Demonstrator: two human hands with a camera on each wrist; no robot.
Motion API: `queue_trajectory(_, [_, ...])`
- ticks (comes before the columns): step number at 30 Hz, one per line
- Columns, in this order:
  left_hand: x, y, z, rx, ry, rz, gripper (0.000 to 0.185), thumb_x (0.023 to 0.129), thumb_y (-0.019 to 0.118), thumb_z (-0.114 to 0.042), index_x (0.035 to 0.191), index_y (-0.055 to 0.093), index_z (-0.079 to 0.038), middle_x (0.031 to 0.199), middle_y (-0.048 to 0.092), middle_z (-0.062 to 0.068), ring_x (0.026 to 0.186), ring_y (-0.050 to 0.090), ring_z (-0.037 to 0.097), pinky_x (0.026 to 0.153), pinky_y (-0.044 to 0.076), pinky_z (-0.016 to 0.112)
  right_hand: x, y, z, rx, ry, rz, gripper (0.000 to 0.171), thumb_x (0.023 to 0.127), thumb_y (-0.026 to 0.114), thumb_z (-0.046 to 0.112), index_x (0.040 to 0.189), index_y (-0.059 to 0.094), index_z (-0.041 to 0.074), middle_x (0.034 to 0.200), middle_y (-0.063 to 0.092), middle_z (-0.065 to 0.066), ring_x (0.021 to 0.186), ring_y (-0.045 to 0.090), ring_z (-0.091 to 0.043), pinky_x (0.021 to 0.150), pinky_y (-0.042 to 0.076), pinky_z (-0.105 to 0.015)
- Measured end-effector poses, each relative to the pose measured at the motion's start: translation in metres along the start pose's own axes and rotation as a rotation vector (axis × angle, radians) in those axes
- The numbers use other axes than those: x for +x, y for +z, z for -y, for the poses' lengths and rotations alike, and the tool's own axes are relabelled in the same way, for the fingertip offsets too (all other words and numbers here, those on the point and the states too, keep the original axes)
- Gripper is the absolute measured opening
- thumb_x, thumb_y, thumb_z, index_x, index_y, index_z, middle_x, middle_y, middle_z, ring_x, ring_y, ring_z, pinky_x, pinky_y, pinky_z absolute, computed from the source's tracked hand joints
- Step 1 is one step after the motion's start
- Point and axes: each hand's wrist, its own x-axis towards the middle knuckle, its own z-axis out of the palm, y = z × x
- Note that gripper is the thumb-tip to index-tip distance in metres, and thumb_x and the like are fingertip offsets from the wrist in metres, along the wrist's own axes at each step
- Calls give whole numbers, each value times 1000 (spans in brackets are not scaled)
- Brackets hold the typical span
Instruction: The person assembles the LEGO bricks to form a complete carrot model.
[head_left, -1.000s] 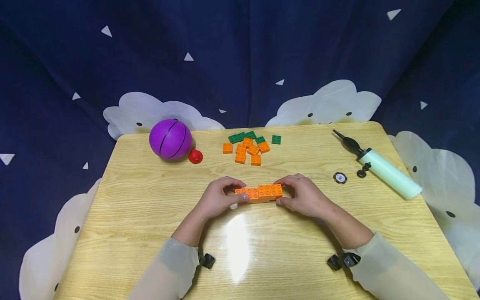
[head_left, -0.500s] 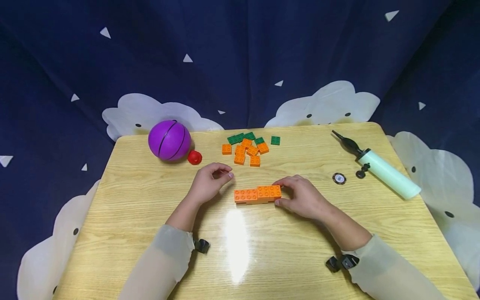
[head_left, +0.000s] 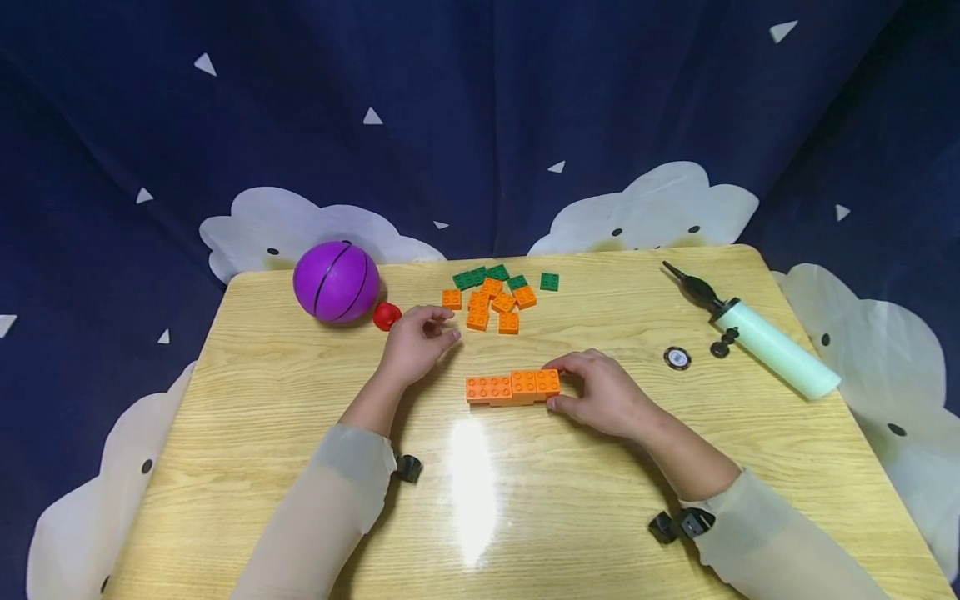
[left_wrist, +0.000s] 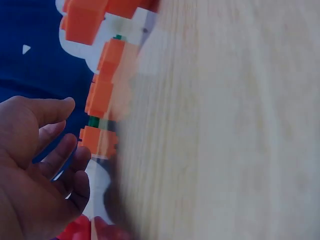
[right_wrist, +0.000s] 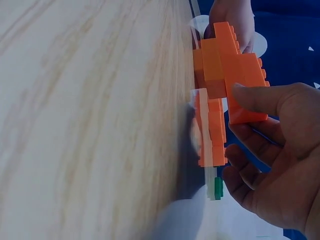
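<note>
I am logging: left hand (head_left: 414, 340) having let go, now hovering loosely curled beside the loose orange bricks (head_left: 491, 305), right hand (head_left: 603, 393) still pinching the joined orange brick row (head_left: 513, 387).

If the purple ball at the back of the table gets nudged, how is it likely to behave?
The purple ball is round and sits on a smooth, glossy table, so it would probably roll off easily. The small red piece beside it might check it on that side. A pump lies nearby, so it is likely hollow and light.
</note>
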Motion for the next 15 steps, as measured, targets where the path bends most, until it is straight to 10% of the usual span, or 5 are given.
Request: queue_trajectory(15, [35,6,4,84,-40,-45,51,89,82,-21,136,65,-14,119,54,12,93,55,26,86,45,39,2,-1,0,-12,-3,5,47,83,89,22,126,72,13,126,71,-7,120,61,-31,106,45,-54])
